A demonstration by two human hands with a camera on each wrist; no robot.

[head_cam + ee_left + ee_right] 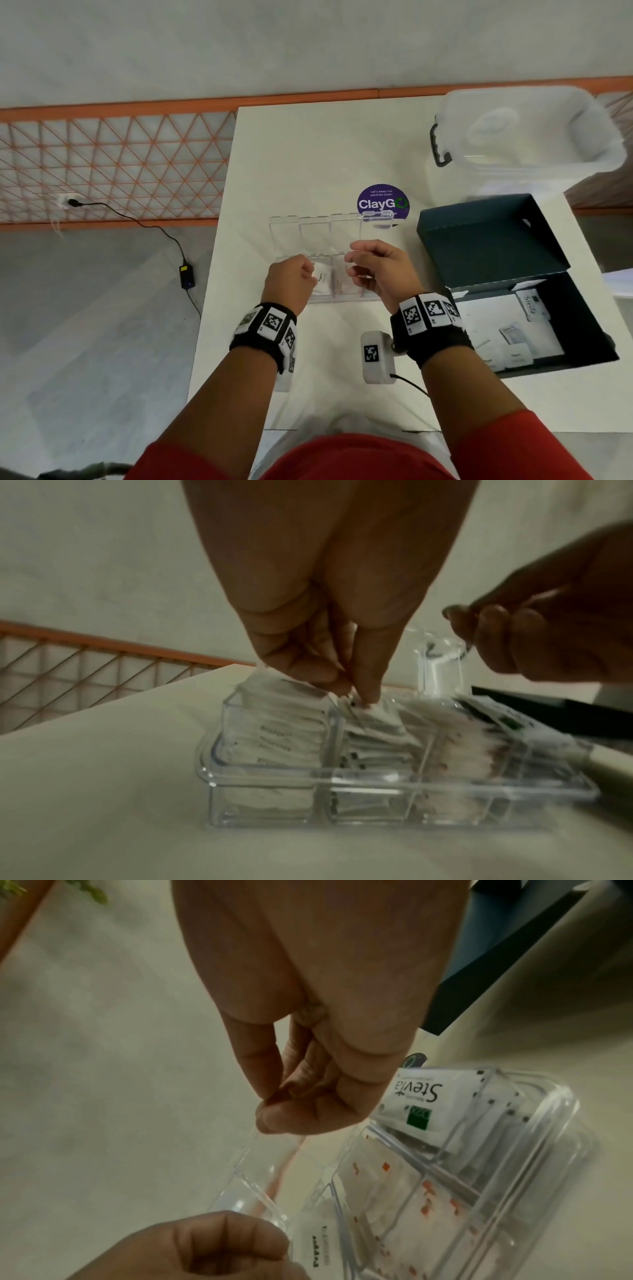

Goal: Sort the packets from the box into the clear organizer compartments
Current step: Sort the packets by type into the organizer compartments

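The clear organizer (342,300) (377,785) (514,1177) lies on the white table with its lid flaps (315,229) tipped back. Its compartments hold white packets, among them a Stevia packet (421,1093) and red-dotted packets (411,1191). My left hand (296,277) (352,696) is curled over the left compartments and pinches the top edge of a white packet (369,721). My right hand (371,269) (270,1115) pinches the edge of one clear lid flap (253,1172) (440,658) above the organizer. The dark box (496,246) stands open at the right with several packets (513,337) inside.
A clear plastic storage bin (527,137) stands at the table's far right. A purple ClayGo sticker (382,204) lies behind the organizer. The table's left edge (214,274) drops to the floor, where a power adapter (187,278) and its cable lie.
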